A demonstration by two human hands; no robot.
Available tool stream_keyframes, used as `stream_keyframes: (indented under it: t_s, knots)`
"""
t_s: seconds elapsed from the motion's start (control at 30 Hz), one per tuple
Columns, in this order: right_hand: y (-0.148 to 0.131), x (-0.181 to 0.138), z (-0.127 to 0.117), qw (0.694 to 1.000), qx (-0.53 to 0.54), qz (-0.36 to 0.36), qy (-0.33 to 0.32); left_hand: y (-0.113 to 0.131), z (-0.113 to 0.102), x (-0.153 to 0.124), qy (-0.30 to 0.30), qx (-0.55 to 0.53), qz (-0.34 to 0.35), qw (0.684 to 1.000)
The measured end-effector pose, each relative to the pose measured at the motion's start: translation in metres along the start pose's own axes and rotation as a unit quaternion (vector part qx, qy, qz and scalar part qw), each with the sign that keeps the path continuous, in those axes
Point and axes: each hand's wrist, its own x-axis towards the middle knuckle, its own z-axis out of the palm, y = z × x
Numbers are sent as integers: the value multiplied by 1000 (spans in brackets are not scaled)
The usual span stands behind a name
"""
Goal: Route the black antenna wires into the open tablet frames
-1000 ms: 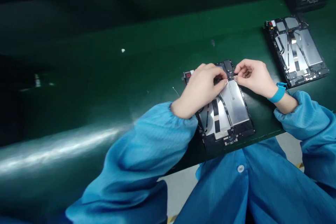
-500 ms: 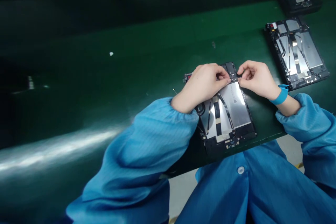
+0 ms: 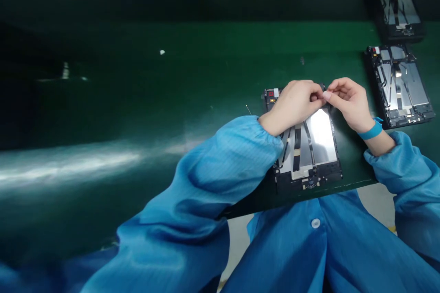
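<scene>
An opened tablet [image 3: 323,139] with silver plates, black ribbon cables and small boards lies by the table's front edge. Over its upper part is my left hand [image 3: 298,97], thumb and fingers pinched near the top right corner. My right hand [image 3: 352,103] meets it there, its thumb and forefinger closed together at the left hand's fingertips. Whatever sits between the fingertips is too small or too hidden to make out. A blue band circles my right wrist.
Another opened tablet [image 3: 402,84] lies to the right, and a further stack of tablets [image 3: 400,11] stands behind it. A small white scrap [image 3: 162,52] rests on the green table [image 3: 213,68], whose front edge runs just before my lap.
My right hand has moved in to my left, so their fingertips now meet at the tablet's top right corner. The camera view has shifted and turned slightly.
</scene>
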Motion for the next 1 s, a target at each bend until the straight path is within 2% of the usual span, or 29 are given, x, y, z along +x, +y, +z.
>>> stream_keyframes:
  t_s: [0.13,0.3,0.6,0.73,0.87,0.93,1.0]
  knots:
    - [5,2,1,998,-52,13,-33,-4,4,-2,39,23,-52,998]
    - [3,3,-1,996,-66,29,-56,3,4,-4,19,51,-91,994]
    - [-8,4,-3,994,-48,65,-68,0,3,-4,20,26,-71,997]
    - [-10,5,-1,992,-84,54,-71,0,3,-3,13,39,-75,996]
    - [-7,6,2,989,-131,25,-67,5,-5,-15,51,69,-48,995]
    - [-3,6,1,989,-135,16,-66,10,-10,-26,21,107,-21,994]
    - [0,6,0,991,-113,15,-72,17,-14,-37,-53,158,4,986]
